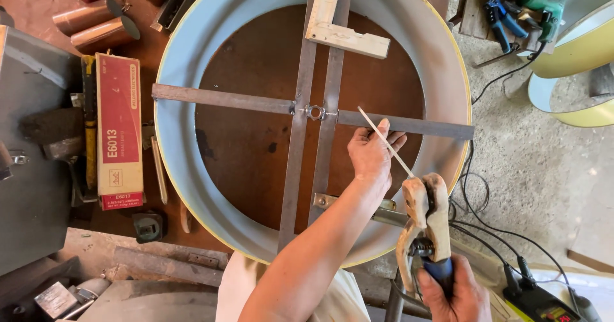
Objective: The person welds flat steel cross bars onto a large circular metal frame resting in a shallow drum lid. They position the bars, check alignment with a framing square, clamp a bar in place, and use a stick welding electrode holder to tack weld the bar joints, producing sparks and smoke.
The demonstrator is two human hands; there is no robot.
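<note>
1. Welding rod (385, 141), thin and pale, runs at a slant from the clamp of the electrode holder (425, 216) up toward the flat steel bar (409, 125).
2. Her or his left hand (371, 152) reaches over the big round drum (441, 72), fingers pinched on the rod near its upper end, just above the bar.
3. Right hand (455, 293) is clenched around the blue grip of the holder, low at the frame's edge.
4. Steel bars cross at a small nut-like fitting (316, 112) over the drum's brown floor.
5. A wooden square (342, 28) lies across the upper bars.
6. A red box of electrodes (119, 127) sits on the bench left of the drum.
</note>
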